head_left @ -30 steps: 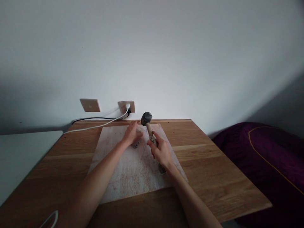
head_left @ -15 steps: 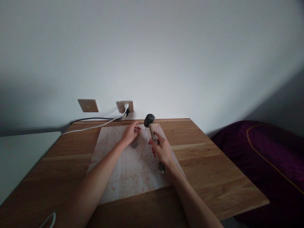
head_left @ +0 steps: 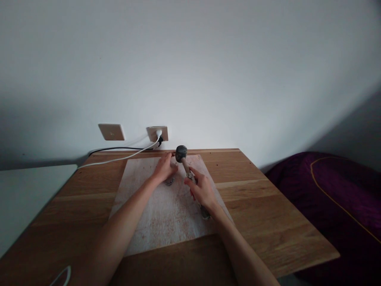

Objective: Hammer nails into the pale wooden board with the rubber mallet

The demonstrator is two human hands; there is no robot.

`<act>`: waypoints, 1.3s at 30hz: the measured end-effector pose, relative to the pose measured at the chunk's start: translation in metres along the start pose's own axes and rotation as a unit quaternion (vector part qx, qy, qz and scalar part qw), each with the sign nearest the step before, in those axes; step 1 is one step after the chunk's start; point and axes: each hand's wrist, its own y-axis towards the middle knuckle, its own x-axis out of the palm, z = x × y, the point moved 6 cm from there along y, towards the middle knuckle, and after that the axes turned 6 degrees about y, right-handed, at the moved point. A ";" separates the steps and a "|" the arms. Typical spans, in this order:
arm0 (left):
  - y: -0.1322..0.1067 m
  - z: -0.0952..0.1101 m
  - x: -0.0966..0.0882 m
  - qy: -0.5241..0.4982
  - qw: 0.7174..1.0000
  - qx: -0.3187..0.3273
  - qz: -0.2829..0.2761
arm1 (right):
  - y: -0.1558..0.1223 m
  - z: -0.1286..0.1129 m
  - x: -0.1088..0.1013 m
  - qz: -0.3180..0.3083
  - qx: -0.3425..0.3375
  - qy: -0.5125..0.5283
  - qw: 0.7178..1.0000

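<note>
Wooden desk [head_left: 268,222] carrying pale worn board [head_left: 154,214]. Right hand [head_left: 201,190] clenched around dark-headed wooden-handled hammer [head_left: 181,153], head at board's far edge. Left hand [head_left: 165,167] pinching something too small to identify, touching hammer head.

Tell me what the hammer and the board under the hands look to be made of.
Hammer: dark, dull head, probably metal; pale handle, likely wood, worn and blotchy where it shows above the right hand. Board: pale, matte sheet with reddish-brown speckles, maybe whitewashed plywood; the dim light leaves it open. It lies on an oak-look table showing plank grain.
</note>
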 end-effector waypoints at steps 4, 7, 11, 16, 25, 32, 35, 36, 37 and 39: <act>0.000 -0.005 0.001 -0.014 0.999 -0.032 -0.020 | 0.000 0.000 -0.004 0.037 0.010 0.032 0.999; 0.001 -0.005 -0.001 -0.020 0.999 -0.038 -0.019 | 0.000 0.002 -0.003 0.032 0.019 0.049 0.998; 0.001 -0.004 -0.002 -0.026 0.999 -0.036 -0.019 | 0.001 0.005 0.000 0.029 0.019 0.041 0.999; 0.001 -0.002 -0.001 -0.030 0.999 -0.021 -0.014 | -0.003 0.000 0.000 0.051 -0.009 0.059 0.997; 0.001 0.000 -0.003 -0.004 1.000 -0.002 0.019 | 0.000 0.003 0.007 -0.016 0.000 0.033 0.999; 0.001 -0.004 0.001 -0.016 0.999 -0.027 -0.024 | 0.003 0.009 -0.003 0.041 0.028 0.094 0.994; 0.002 -0.003 0.000 -0.016 0.999 -0.026 -0.015 | 0.004 0.009 -0.005 0.040 0.027 0.095 0.994; 0.002 -0.003 0.000 -0.016 0.999 -0.026 -0.014 | 0.004 0.009 -0.005 0.039 0.026 0.095 0.994; 0.002 -0.002 -0.001 -0.016 0.999 -0.026 -0.015 | 0.004 0.009 -0.004 0.038 0.026 0.094 0.994; 0.002 -0.001 -0.001 -0.018 0.999 -0.027 -0.020 | 0.003 0.008 -0.003 0.038 0.025 0.096 0.994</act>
